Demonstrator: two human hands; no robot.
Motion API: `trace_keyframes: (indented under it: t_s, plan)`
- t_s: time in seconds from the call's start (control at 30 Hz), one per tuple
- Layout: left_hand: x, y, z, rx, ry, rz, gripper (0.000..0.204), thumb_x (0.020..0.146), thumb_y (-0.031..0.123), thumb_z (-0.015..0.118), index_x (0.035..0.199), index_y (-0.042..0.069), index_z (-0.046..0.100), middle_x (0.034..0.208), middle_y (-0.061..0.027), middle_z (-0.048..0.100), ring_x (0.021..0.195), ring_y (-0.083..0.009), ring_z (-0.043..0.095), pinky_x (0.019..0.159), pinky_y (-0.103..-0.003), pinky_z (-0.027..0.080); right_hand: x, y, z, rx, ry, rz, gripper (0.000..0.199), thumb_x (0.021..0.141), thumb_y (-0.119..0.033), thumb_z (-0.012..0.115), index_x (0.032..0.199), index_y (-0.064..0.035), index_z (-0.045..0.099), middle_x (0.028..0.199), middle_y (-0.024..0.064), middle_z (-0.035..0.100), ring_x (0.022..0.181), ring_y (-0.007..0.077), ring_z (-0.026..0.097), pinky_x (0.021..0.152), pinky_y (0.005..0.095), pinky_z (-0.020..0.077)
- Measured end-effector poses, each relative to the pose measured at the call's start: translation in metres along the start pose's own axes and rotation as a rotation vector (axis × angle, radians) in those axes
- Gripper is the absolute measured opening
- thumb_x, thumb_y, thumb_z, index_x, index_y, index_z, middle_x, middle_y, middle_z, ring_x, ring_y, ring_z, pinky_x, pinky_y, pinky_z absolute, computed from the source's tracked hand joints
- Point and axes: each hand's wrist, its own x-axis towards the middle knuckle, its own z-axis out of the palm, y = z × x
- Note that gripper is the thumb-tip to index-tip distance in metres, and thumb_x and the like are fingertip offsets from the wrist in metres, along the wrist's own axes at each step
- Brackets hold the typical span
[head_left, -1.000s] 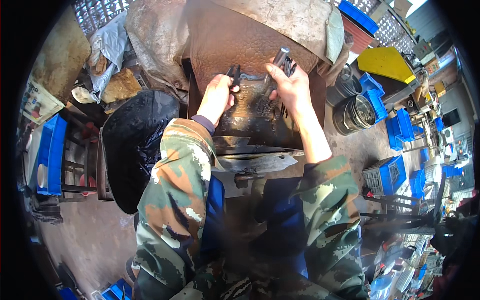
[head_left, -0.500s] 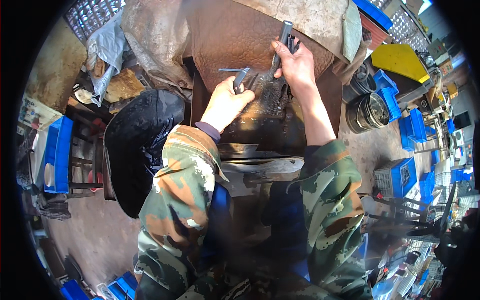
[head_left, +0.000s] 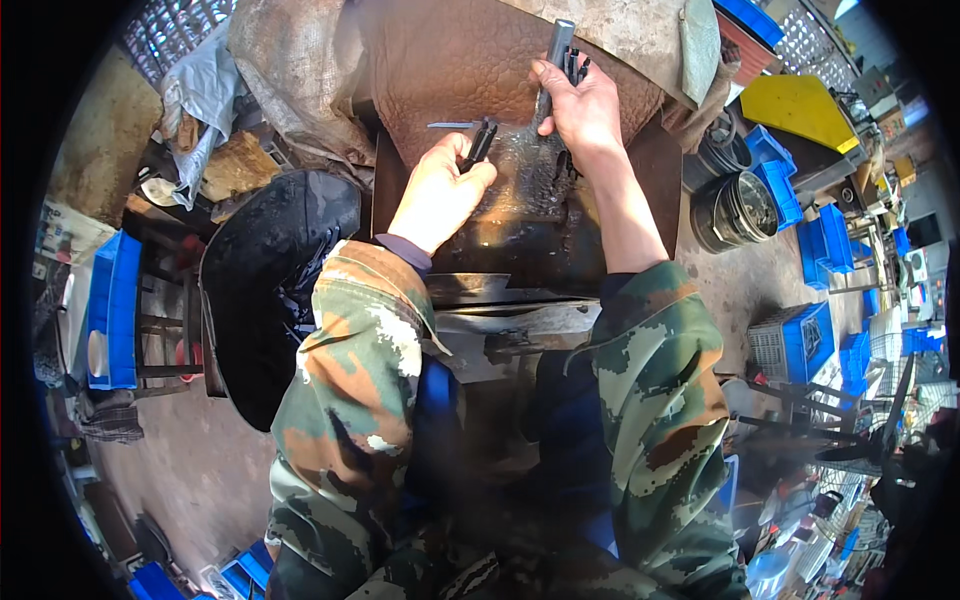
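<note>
My left hand [head_left: 440,190] is closed on a narrow black metal piece [head_left: 482,145], which stands up slantwise between thumb and fingers; its exact kind I cannot make out. In my right hand [head_left: 588,110] a grey round metal rod [head_left: 558,55] is gripped upright, its lower end reaching down to the work surface. Several small black pieces [head_left: 574,65] stick out between the fingers of that hand too. A thin grey strip [head_left: 450,125] lies just beyond my left hand. Beneath both hands is a dark, wet-looking work surface [head_left: 520,225] with a gritty patch.
Brown leathery sheeting [head_left: 430,80] and pale cloth [head_left: 300,70] cover the far side. A black curved tray-like container [head_left: 250,290] with dark slender pieces stands at left. Buckets [head_left: 735,210] and blue crates [head_left: 805,340] stand on the floor at right; another blue crate [head_left: 115,300] is far left.
The piece in my left hand has turned, showing its black side where it looked grey. Both hands stay over the work surface; the whole view has shifted slightly.
</note>
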Motion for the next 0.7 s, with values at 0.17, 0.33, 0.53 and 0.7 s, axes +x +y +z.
trace_keyframes:
  t_s: [0.17, 0.33, 0.53, 0.7]
  plan:
    - [-0.018, 0.031, -0.01, 0.092, -0.095, 0.116, 0.013, 0.093, 0.009, 0.06, 0.105, 0.005, 0.064, 0.082, 0.0026, 0.059, 0.06, -0.0015, 0.044, 0.053, -0.018, 0.034, -0.002, -0.009, 0.013, -0.013, -0.017, -0.02, 0.028, 0.091, -0.027, 0.071, 0.101, -0.0014, 0.063, 0.065, 0.0062, 0.063, 0.046, 0.014, 0.059, 0.05, 0.0331, 0.049]
    - [-0.043, 0.082, 0.023, -0.16, -0.208, 0.241, 0.017, 0.093, 0.008, 0.06, 0.108, 0.003, 0.065, 0.082, -0.0002, 0.061, 0.069, -0.0052, 0.05, 0.061, -0.021, 0.04, 0.0, 0.006, -0.001, -0.066, 0.013, -0.049, 0.03, 0.09, -0.028, 0.071, 0.102, -0.0013, 0.063, 0.068, 0.0056, 0.066, 0.046, 0.0141, 0.059, 0.049, 0.0321, 0.0486]
    - [-0.092, 0.151, 0.027, -0.237, -0.441, 0.588, 0.017, 0.089, 0.009, 0.063, 0.102, -0.001, 0.065, 0.09, -0.0095, 0.069, 0.061, -0.0112, 0.055, 0.06, -0.024, 0.045, -0.005, -0.02, -0.002, -0.022, -0.034, -0.002, 0.019, 0.096, -0.019, 0.062, 0.088, -0.0026, 0.056, 0.057, 0.0022, 0.05, 0.044, 0.012, 0.048, 0.043, 0.03, 0.0439]
    - [-0.144, 0.178, 0.028, -0.534, -0.413, 0.547, 0.014, 0.085, 0.02, 0.068, 0.078, 0.007, 0.068, 0.089, -0.0109, 0.066, 0.053, -0.0245, 0.053, 0.047, -0.031, 0.041, -0.004, -0.016, 0.011, 0.115, -0.107, -0.077, 0.017, 0.097, -0.018, 0.062, 0.095, -0.0019, 0.057, 0.06, 0.0011, 0.05, 0.047, 0.0103, 0.048, 0.043, 0.0285, 0.0446]
